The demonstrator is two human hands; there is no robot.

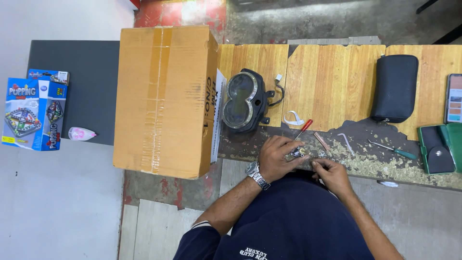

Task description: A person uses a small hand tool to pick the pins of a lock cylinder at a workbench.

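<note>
Nearest, the left hand [275, 156] curls shut around a small metal part [298, 152] at the worn bench edge [375, 168]; the right hand [332, 174] pinches its other end, fingers closed. Beyond lie a red-handled screwdriver [303, 128], an instrument cluster [244, 100], and a cardboard box [166, 98] on wood-grain boards [332, 82], then stained concrete floor [308, 19].

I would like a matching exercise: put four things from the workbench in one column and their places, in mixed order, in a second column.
Things:
1. cardboard box
2. gauge cluster
3. black pouch
4. red-handled screwdriver

Places:
a. just above the left hand
b. far right of the wooden top
c. left end of the bench
d. right beside the box

Pairs: 1-c, 2-d, 3-b, 4-a
</note>
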